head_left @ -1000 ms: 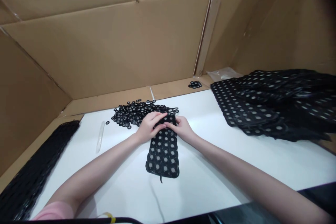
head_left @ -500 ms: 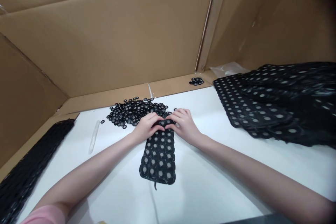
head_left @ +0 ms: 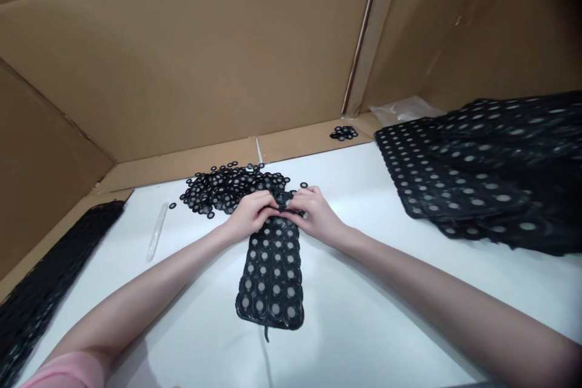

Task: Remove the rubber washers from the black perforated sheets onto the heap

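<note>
A black rubbery sheet (head_left: pixel 273 276) with rows of grey round spots lies on the white table, a thin tab sticking out at its near end. Both hands pinch the sheet near its far end, thumbs and fingertips almost meeting. My left hand (head_left: pixel 251 213) is closed on its left side, and my right hand (head_left: pixel 317 215) on its right side. Between the fingertips the sheet looks bunched into a fold; the exact grip is partly hidden. Just beyond the hands is a heap of small black rings with grey centres (head_left: pixel 227 188), one loose ring (head_left: pixel 304 185) lying apart.
Large spotted black sheets (head_left: pixel 477 176) are piled at the right, and a long black stack (head_left: pixel 59 279) lies at the left. A clear tube-like stick (head_left: pixel 157 233) rests left of the heap. Cardboard walls (head_left: pixel 191 66) enclose the table, with a small ring cluster (head_left: pixel 344 133) at the back.
My fingertips have closed together on the sheet, covering the spots that showed between them and folding it there. The view has shifted slightly.
</note>
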`<state>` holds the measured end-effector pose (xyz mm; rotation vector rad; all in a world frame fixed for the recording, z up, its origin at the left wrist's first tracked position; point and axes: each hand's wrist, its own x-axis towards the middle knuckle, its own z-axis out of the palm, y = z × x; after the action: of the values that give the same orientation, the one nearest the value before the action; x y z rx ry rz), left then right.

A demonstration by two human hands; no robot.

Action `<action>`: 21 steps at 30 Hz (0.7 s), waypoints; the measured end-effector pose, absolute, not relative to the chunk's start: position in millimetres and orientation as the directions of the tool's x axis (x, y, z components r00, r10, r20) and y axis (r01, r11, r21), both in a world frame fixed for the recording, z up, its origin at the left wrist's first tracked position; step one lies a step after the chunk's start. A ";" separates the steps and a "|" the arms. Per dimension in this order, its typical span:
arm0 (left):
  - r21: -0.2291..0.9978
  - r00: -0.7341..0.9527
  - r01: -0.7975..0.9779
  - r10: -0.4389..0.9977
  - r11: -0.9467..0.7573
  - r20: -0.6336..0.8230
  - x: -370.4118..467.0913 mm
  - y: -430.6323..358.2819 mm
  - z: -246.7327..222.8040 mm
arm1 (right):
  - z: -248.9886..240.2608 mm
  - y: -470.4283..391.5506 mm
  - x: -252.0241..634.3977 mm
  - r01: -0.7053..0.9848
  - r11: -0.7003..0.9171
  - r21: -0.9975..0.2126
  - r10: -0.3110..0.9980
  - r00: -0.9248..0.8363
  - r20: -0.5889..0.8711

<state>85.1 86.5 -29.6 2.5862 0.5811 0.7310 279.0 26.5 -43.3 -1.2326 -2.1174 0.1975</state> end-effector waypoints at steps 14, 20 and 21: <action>0.222 0.678 0.217 0.310 -0.951 0.666 90.7 71.8 -28.7 | -47.8 19.0 273.1 0.737 0.435 -0.518 0.830 -0.104 0.549; 0.275 0.672 0.204 0.339 -0.940 0.659 91.6 76.0 -32.3 | -44.4 17.1 268.5 0.751 0.399 -0.526 0.850 -0.088 0.520; 0.307 0.658 0.202 0.361 -0.930 0.660 91.5 76.5 -32.6 | -42.6 15.3 268.5 0.745 0.393 -0.538 0.849 -0.069 0.524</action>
<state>91.5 76.5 -32.6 2.6688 0.4592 1.1291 268.5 15.3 -42.6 -1.3795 -1.8359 0.1597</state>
